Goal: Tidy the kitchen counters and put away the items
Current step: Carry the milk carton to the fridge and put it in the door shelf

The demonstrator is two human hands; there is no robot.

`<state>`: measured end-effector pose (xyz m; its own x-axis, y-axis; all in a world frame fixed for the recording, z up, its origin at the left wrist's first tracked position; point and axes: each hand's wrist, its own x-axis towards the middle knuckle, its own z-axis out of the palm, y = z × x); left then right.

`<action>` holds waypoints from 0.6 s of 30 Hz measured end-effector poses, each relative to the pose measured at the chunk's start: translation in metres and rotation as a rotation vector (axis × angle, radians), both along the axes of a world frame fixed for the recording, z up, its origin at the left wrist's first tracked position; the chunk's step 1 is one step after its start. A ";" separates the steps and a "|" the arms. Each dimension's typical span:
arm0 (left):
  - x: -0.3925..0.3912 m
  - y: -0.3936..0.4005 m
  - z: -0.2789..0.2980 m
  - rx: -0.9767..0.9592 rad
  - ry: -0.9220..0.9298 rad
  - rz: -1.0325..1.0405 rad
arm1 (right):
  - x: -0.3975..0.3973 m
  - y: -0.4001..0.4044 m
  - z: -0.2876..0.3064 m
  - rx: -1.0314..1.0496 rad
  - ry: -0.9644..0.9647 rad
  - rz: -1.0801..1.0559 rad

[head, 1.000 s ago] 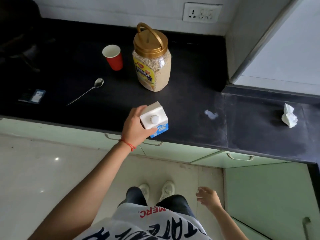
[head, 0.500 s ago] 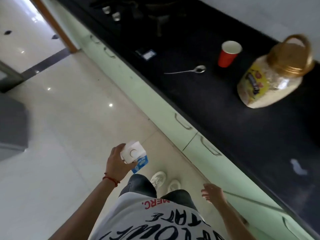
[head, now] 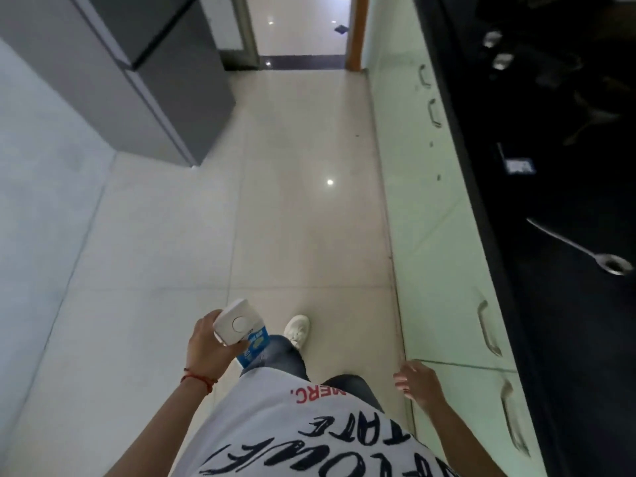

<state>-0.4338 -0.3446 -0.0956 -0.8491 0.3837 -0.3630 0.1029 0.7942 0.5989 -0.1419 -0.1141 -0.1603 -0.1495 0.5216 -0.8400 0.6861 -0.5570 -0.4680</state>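
Note:
My left hand point(head: 206, 349) grips a white and blue carton point(head: 241, 328) with a round cap, held upright over the tiled floor in front of my body. My right hand point(head: 418, 380) hangs free at my side near the green cabinet fronts, fingers loosely apart and holding nothing. The black counter point(head: 550, 304) runs along the right edge of the view. A metal spoon point(head: 585, 251) lies on it, and a small blue and white packet point(head: 518, 165) sits farther along.
A grey fridge point(head: 144, 80) stands at the upper left against the wall. Pale green cabinets point(head: 440, 235) with metal handles line the right. A doorway point(head: 299, 29) opens straight ahead past the cream floor tiles. Stove knobs point(head: 499, 49) show at the counter's far end.
I lifted the carton off the counter and turned left, away from it. The view now faces down the kitchen aisle; the jar and red cup have left the frame.

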 end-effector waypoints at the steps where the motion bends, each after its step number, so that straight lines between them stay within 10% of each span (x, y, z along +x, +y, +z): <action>1: -0.005 -0.006 0.000 0.002 0.006 0.055 | -0.013 0.005 0.002 0.006 0.001 0.044; 9: -0.068 -0.029 -0.005 -0.021 -0.016 0.364 | -0.140 0.039 0.010 0.074 0.012 0.279; 18: -0.216 -0.003 -0.007 -0.017 0.003 0.217 | -0.293 0.065 0.008 0.127 0.017 0.278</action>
<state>-0.6503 -0.3472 -0.1025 -0.9124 0.1856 -0.3648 -0.0696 0.8078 0.5853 -0.4345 -0.0494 -0.1522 -0.3147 0.5594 -0.7668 0.7956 -0.2852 -0.5346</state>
